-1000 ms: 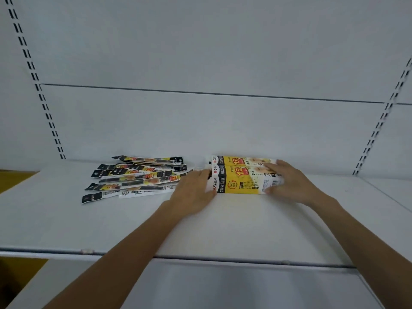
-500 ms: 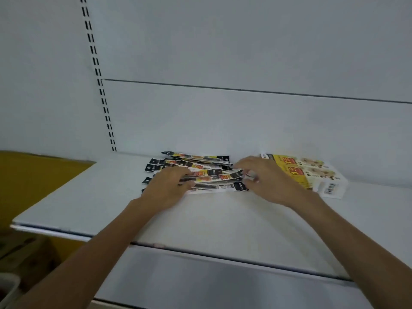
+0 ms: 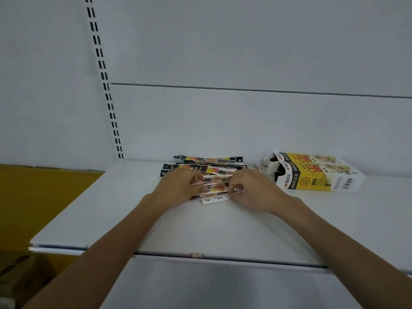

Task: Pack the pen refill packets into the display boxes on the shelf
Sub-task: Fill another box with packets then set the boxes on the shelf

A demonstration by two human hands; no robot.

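- Head view, the only one on offer: both arms reach across the white shelf (image 3: 133, 224) to a loose heap of refill packets (image 3: 211, 167), which lies toward the far edge, a little left of centre.
- The left hand (image 3: 178, 186) has its fingers curled over the left ends of the near packets. The right hand (image 3: 252, 190) closes thumb and fingers on their right ends. Both are gripping packets and squeezing the near ones together.
- Off to the right, apart from the right hand, the two display boxes (image 3: 316, 172) lie flat, side by side. Their flaps are open at the left end, so the mouths face the heap.
- This looks like a gathering step. Whether anything is boxed yet, I can't tell, because the insides are hidden.
- To do it well, I'd square the ends flush and take no more than a box mouth will accept.
- I'd also hold the bundle flat, since those glossy sleeves look ready to fan out.
- Then comes a short slide rightward, end first, with one hand freed to steady the box, which may skid on that smooth shelf.
- The far packets lie askew, so leave them for the next handful.
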